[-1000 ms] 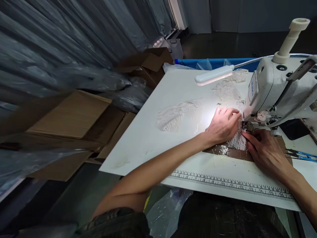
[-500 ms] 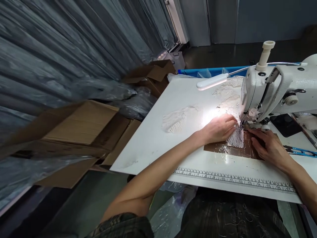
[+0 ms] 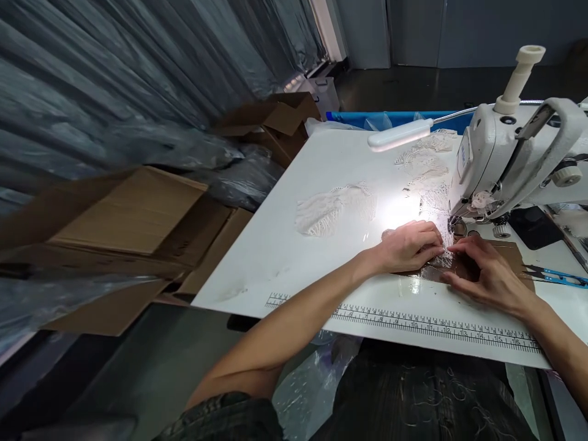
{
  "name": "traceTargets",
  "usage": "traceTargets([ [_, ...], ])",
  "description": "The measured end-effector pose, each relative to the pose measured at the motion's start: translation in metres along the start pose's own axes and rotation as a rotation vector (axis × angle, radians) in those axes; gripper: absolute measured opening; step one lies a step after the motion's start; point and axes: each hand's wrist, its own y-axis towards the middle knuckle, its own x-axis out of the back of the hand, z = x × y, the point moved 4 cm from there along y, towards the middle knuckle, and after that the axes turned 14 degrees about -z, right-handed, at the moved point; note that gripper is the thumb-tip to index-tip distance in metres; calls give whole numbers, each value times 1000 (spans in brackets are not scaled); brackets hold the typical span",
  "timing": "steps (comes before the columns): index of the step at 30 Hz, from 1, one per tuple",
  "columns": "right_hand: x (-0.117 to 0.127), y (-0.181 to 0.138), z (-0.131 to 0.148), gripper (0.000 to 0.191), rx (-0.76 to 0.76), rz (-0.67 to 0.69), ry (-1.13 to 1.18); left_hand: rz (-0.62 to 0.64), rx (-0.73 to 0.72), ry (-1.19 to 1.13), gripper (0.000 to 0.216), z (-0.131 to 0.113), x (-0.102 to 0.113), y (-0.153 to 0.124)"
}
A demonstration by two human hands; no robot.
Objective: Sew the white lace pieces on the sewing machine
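A strip of white lace runs under the needle area of the white sewing machine and down over a brown plate on the table. From the left side, my left hand has its fingers closed at the lace's near end. My right hand comes in from the right, its curled thumb and fingertips meeting the lace's right edge, close to the left fingertips. Both hands lie just in front of the presser foot and partly cover the lace. Another lace piece lies flat to the left.
A white lamp lights the sewing spot. Blue thread snips and a dark phone-like slab lie at the right. A printed ruler follows the table's front edge. Open cardboard boxes stand left of the table.
My right hand has moved left from beside the presser foot to the lace's near end. My left hand has shifted slightly toward me. The view has shifted a little.
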Motion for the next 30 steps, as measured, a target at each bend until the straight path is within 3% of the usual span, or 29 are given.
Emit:
traceTargets([
  [3, -4, 5, 2, 17, 3, -29, 2, -60, -47, 14, 22, -4, 0, 0],
  [6, -2, 7, 2, 20, -12, -69, 27, -60, -124, 54, 18, -8, -2, 0],
  [9, 3, 5, -2, 24, -38, -110, -66, -162, -122, 21, 18, -7, 4, 1],
  [13, -1, -1, -3, 32, 98, -16, -183, -262, -85, -52, 14, -5, 11, 2],
  [19, -2, -5, -1, 34, 180, 31, -156, -127, -155, -18, 16, -5, 1, 0],
  [30, 3, -2, 4, 29, 123, 106, -79, 67, -225, 162, 22, -2, -15, -6],
])
